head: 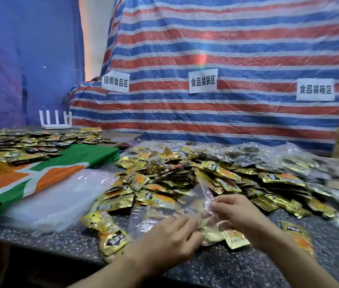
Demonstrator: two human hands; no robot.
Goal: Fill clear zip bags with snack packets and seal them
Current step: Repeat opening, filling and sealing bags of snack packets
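Zip bag [156, 215]: being held before packet pile [185, 169], long axis left-right.
Left hand [168, 238]: bag being gripped.
Right hand [239, 213]: bag being pinched.

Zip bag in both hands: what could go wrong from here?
The zip bag lies against the heap of packets; a stray one could catch in the mouth and block the seal.
The packets by the table edge sit near the left hand; a nudge might knock them off.

Food-packing workshop, zone signs [203, 81], tarp backdrop [226, 48]
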